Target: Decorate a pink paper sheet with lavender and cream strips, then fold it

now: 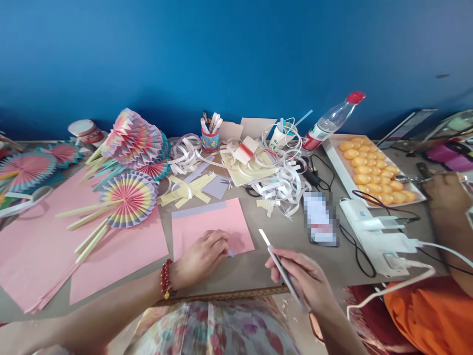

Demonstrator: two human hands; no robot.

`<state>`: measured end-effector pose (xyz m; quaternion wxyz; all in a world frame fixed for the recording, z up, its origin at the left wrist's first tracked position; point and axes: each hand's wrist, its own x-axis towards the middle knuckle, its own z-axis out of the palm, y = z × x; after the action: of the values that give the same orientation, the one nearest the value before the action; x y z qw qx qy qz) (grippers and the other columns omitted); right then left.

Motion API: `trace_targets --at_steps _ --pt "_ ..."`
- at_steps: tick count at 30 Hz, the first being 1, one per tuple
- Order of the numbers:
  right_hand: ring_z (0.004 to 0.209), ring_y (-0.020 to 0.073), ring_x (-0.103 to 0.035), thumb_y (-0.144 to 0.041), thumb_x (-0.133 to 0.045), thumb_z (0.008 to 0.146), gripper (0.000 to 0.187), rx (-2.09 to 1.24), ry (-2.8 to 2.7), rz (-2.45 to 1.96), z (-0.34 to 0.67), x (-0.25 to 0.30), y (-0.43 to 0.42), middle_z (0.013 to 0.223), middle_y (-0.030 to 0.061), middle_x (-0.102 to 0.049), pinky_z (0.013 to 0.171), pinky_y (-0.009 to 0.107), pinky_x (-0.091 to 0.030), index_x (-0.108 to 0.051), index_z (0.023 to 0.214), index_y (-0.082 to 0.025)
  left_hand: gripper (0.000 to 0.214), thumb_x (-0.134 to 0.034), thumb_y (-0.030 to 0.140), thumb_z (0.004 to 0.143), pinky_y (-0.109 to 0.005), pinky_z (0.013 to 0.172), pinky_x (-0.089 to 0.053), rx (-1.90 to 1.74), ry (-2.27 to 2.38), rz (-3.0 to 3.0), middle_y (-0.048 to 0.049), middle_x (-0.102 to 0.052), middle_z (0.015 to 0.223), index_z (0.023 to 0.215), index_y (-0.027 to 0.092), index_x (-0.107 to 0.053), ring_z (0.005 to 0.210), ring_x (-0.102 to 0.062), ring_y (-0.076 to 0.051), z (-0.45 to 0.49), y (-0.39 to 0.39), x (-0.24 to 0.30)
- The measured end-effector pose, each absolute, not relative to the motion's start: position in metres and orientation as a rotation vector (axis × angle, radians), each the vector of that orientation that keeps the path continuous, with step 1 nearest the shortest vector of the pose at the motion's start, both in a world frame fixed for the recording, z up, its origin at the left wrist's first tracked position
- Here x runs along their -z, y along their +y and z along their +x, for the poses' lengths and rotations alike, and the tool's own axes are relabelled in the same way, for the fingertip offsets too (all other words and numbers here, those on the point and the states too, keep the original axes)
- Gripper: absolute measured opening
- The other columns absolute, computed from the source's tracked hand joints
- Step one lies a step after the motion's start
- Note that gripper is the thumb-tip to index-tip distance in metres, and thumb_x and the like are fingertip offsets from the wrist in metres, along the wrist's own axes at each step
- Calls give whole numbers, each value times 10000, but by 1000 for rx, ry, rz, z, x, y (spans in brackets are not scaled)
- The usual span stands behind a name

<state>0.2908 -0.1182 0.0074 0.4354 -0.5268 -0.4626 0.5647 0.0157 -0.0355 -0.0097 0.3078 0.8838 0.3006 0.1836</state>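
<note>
Blue wall (207,59) behind handwork

Head view: lower right of centre, the right hand (308,281) clasps a knife (281,268) in closed fingers, long axis slanting, blade toward upper left. Centre, the left hand (203,254) rests, fingers curled, on a crosswise pink sheet (199,224); whether gripping, I cannot tell. Steadying seems in hand; cutting would call for flatness.

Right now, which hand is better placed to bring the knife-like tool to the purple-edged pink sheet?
Likely the right hand: it holds the knife-like tool beside that purple-edged pink sheet, while the left hand rests on the sheet.
</note>
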Motion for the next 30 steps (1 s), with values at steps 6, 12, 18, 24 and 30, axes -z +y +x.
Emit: trace_targets --at_steps 6,12,18,24,30 --pt "735 224 -683 -401 -693 830 409 -1597 -898 -1026 263 9 -130 1016 89 -719 574 342 -564 -639 1226 -314 143 -410 113 966 -356 926 -459 -500 789 2347 -75 -606 1075 913 183 -523 1012 -561 -196 16 -34 7" --pt "657 146 -660 -275 -578 916 221 -1007 -1320 -1476 244 10 -130 885 29 -715 599 242 -557 -662 1121 -279 142 -411 118 968 -352 920 -460 -492 779 2326 -79 -606 1092 918 185 -525 1022 -554 -195 16 -33 5" --pt "646 152 -683 -235 -536 903 236 -832 -1533 -1558 233 11 -130 844 19 -730 632 243 -558 -652 1107 -257 121 -428 120 972 -352 922 -450 -512 776 2315 -73 -597 1087 917 184 -515 1030 -545 -200 15 -34 9" --pt "553 137 -626 -225 -539 871 140 -778 -1512 -1556 233 4 -119 687 2 -663 515 226 -477 -661 940 -221 127 -422 121 977 -342 924 -447 -524 765 2320 -73 -593 1081 930 181 -524 1027 -541 -193 14 -34 11" --pt "449 111 -522 -305 -540 877 164 -1151 -1214 -1544 244 5 -95 513 -40 -548 451 213 -402 -642 802 -201 131 -429 122 966 -336 921 -457 -521 763 2334 -76 -600 1067 924 180 -538 1021 -552 -193 14 -33 8"
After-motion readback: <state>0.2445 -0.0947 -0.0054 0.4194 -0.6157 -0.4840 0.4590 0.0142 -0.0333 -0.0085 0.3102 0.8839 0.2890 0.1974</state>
